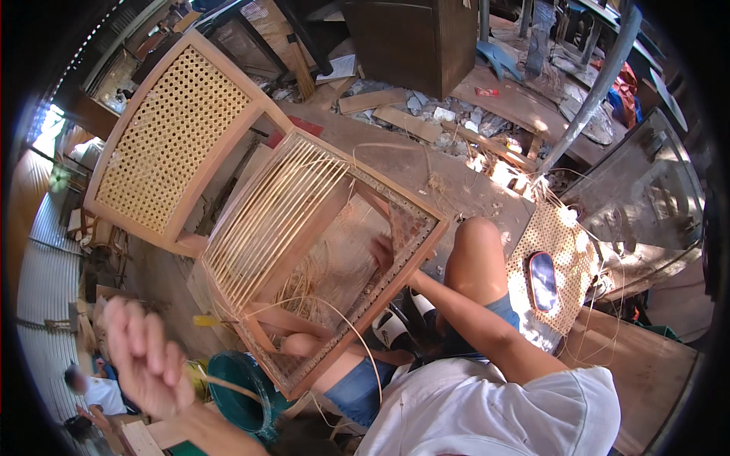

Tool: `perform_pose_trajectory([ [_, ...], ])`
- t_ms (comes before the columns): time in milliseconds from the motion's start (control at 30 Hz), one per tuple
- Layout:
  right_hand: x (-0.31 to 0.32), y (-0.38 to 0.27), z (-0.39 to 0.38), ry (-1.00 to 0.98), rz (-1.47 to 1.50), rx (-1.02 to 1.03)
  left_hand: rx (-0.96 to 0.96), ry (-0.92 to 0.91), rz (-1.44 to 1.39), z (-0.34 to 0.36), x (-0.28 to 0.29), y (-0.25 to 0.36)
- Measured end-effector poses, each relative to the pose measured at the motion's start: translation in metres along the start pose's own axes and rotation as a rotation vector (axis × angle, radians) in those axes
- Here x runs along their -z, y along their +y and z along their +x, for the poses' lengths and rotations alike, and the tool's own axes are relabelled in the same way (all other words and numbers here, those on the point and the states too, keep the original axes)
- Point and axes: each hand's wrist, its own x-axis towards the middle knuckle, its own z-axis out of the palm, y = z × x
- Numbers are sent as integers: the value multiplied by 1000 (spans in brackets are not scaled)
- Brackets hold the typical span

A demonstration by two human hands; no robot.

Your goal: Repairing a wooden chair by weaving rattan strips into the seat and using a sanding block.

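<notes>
A wooden chair frame [420, 261] lies tilted across my lap, small holes along its seat rails. Parallel cane strands [277, 205] span the far-left part of the seat; the nearer part is an opening. My left hand [144, 357] is raised at the lower left, off the chair, its fingers curled and slightly blurred; what they hold is unclear. My right hand [382, 252] reaches under the near right rail and shows in shadow through the opening, its grip unclear. A loose cane strand [351, 328] loops over the near rail. Woven cane [179, 137] fills the backrest.
A teal bucket [242, 391] stands beside my left forearm. At the right, an oval dark-topped object [542, 281] rests on a woven cane sheet [521, 292]. Wood scraps [411, 123] and debris litter the floor before a dark cabinet [411, 45]. Another person [105, 394] sits far left.
</notes>
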Motion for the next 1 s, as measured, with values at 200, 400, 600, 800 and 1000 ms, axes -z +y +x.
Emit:
perform_pose_trajectory([
  [200,-25,-38,110,231,642,-170,129,-229,812,102,-72,-108],
  [400,-38,-57,120,439,1208,-400,-154,-649,1503,192,-61,-214],
  [600,-47,-54,127,490,1098,-487,598,-574,1218,212,-59,-266],
  [800,-62,-45,130,618,885,-379,551,-553,1391,224,-65,-292],
  [1000,-66,-25,126,593,778,-177,537,-602,1388,232,-67,-314],
])
